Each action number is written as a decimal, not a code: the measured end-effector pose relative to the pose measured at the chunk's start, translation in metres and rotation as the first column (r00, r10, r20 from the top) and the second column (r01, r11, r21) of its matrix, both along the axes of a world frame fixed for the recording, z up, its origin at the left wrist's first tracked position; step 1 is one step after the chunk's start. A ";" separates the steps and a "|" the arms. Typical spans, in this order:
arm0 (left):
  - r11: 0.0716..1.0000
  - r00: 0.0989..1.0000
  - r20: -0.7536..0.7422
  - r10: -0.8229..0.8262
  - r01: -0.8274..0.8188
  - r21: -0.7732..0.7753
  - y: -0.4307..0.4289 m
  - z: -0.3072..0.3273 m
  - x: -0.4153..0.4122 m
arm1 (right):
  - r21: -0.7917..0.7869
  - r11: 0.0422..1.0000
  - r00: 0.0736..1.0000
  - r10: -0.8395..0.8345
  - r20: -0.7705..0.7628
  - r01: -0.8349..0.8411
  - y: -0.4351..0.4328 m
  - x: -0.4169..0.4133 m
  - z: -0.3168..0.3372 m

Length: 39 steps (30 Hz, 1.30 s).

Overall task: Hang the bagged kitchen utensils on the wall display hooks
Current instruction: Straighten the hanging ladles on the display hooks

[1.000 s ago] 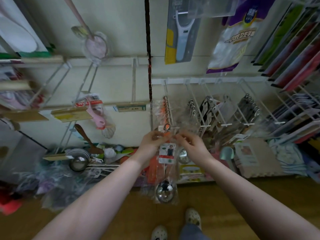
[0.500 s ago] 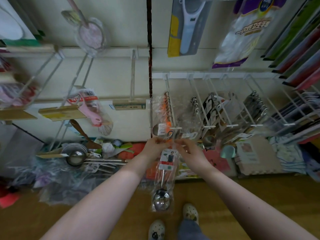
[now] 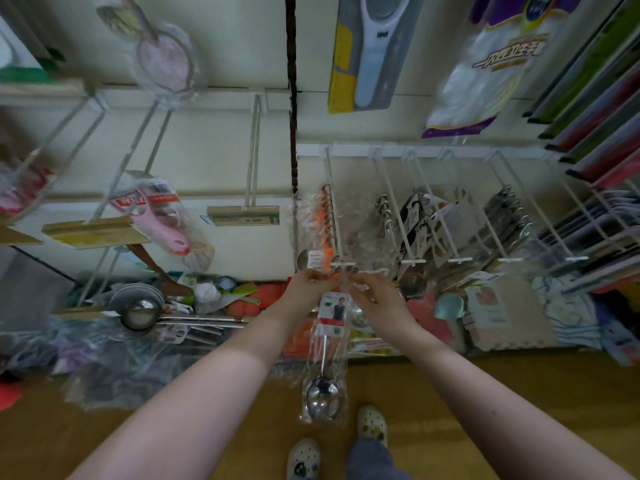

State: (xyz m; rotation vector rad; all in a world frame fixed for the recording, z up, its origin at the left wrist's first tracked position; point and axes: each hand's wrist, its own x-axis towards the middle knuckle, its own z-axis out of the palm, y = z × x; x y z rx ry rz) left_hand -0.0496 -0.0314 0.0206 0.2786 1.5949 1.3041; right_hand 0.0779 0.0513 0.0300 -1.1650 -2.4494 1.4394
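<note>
A steel ladle in a clear bag (image 3: 325,372) hangs down between my hands, its printed card at the top and its bowl lowest. My left hand (image 3: 309,284) pinches the bag's top left corner. My right hand (image 3: 374,295) pinches the top right corner. Both hands sit right at the white tip of a wire wall hook (image 3: 335,216), which carries several orange-handled bagged utensils (image 3: 320,223). Whether the bag's hole is on the tip is hidden by my fingers.
More wire hooks (image 3: 408,216) with bagged utensils run to the right. An empty hook with a price tag (image 3: 243,215) is on the left. Loose ladles (image 3: 142,311) and bagged goods lie heaped on the floor along the wall. My feet (image 3: 372,421) stand below.
Both hands rose with the bagged ladle, from below the hook's tip to level with it. The view shifted slightly upward.
</note>
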 end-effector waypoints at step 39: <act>0.960 0.822 -0.542 -0.174 0.019 -0.279 0.048 -0.030 -0.046 | 0.038 0.997 0.994 0.062 0.086 -0.066 0.025 0.005 -0.012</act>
